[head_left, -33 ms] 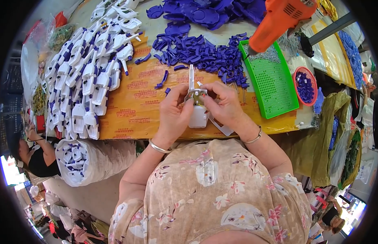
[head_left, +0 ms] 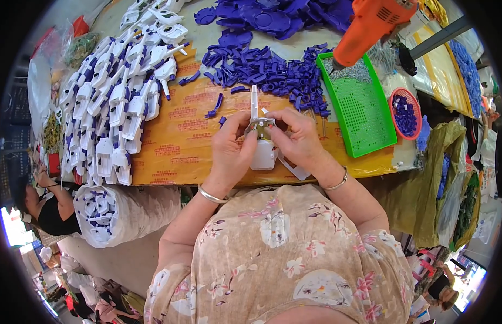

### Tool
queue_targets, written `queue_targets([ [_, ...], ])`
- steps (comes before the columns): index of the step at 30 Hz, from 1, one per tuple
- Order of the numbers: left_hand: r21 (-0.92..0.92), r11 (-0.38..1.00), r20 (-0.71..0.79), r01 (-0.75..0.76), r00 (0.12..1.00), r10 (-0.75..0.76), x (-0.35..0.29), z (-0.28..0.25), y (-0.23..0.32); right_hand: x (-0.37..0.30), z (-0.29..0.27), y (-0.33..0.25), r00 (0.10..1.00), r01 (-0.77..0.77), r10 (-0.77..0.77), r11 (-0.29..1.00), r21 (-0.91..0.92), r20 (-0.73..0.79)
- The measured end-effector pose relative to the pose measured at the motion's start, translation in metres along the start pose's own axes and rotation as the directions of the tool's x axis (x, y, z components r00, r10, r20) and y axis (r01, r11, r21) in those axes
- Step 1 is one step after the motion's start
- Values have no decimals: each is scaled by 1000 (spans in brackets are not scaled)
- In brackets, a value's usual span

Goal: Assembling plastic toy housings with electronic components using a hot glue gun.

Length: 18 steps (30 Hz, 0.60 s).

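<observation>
The left hand [head_left: 232, 150] and right hand [head_left: 300, 141] are gripping a white casing [head_left: 264, 155] between them, apparently fitting its inner parts [head_left: 266, 132]; the next move is probably calling for steady pressure.

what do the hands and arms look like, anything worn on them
Both the left hand and the right hand are ungloved. A smooth, silvery bangle circles the left wrist; a thinner metallic bracelet circles the right. The forearms are uncovered below short, loose beige sleeves printed with pink and white flowers.
</observation>
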<state>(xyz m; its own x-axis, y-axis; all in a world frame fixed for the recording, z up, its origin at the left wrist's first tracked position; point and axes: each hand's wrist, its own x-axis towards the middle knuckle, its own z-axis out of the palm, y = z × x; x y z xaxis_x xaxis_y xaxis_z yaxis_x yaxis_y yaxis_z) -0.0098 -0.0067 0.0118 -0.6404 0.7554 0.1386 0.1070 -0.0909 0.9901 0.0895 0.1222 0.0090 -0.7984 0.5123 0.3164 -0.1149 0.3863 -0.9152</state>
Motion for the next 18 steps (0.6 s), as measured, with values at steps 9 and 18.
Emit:
queue_targets([
  [9, 542, 811, -5, -221, 964, 266, 4, 7, 2, -2, -1, 4, 1000, 25, -25, 999, 21, -8],
  [18, 364, 923, -1, -128, 990, 138, -1, 5, 3, -2, -3, 0, 999, 45, -45, 999, 13, -22],
])
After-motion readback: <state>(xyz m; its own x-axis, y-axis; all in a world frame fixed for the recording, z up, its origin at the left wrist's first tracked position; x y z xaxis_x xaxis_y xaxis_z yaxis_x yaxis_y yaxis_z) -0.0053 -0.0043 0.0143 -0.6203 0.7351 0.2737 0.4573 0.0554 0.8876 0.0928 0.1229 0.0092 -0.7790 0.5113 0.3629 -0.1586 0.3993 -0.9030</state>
